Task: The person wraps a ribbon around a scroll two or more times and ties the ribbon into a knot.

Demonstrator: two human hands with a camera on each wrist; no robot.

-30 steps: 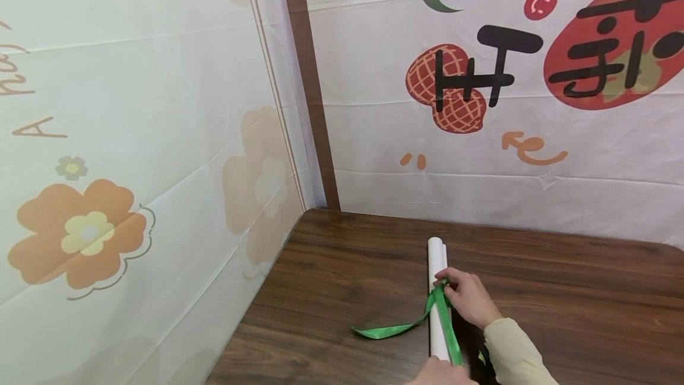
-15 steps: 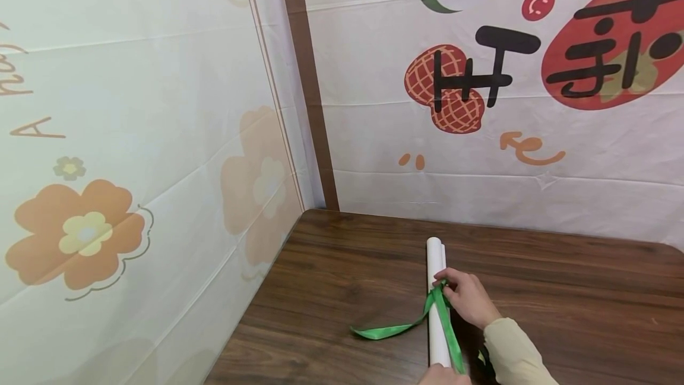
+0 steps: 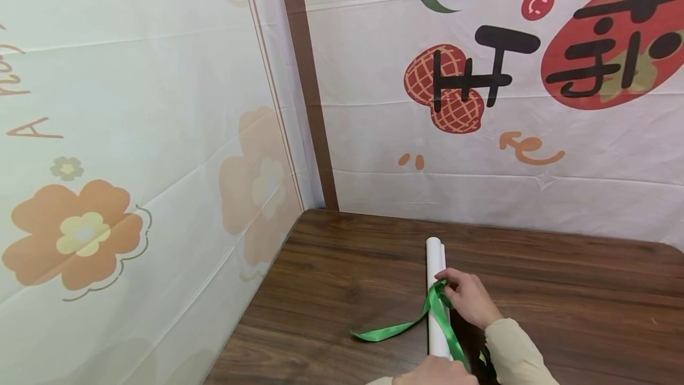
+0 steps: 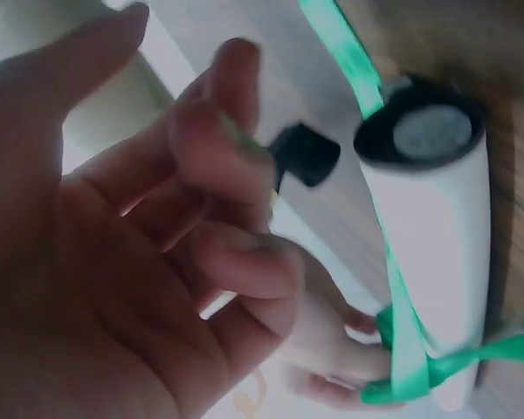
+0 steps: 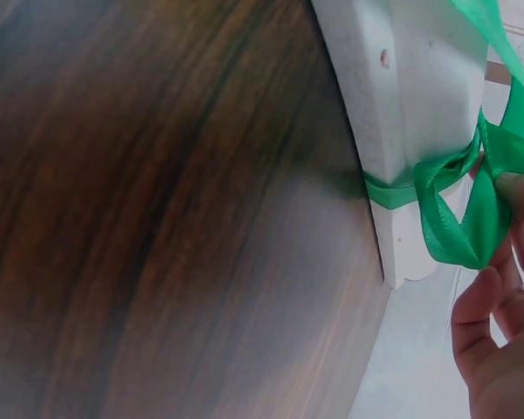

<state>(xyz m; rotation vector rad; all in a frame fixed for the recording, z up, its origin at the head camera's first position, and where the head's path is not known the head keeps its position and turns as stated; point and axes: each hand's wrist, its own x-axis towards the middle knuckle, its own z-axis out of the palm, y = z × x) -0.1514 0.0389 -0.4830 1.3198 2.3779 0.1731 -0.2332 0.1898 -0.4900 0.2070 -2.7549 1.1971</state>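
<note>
A long white roll (image 3: pixel 434 257) lies on the brown wooden table (image 3: pixel 331 278), pointing away from me. Green ribbon (image 3: pixel 386 334) wraps round it, crossing on top; one tail trails left, another runs down the roll toward me. My right hand (image 3: pixel 472 300) pinches a ribbon loop (image 5: pixel 463 231) between thumb and fingers at the crossing, seen closely in the right wrist view. At the near end, my left hand (image 3: pixel 437 371) is partly cut off by the frame edge. In the left wrist view its fingers (image 4: pixel 223 161) bend loosely with nothing between them, beside the roll's dark-rimmed end (image 4: pixel 428 135).
A black object (image 3: pixel 483 361) with a yellow-green part lies beside the right forearm, mostly hidden; its kind cannot be made out. Printed cloth walls (image 3: pixel 374 189) stand along the table's left and far edges.
Near the roll's close end, my left hand has shifted up and slightly left. The ribbon at the crossing stands a little looser. My right hand has stayed almost in place.
</note>
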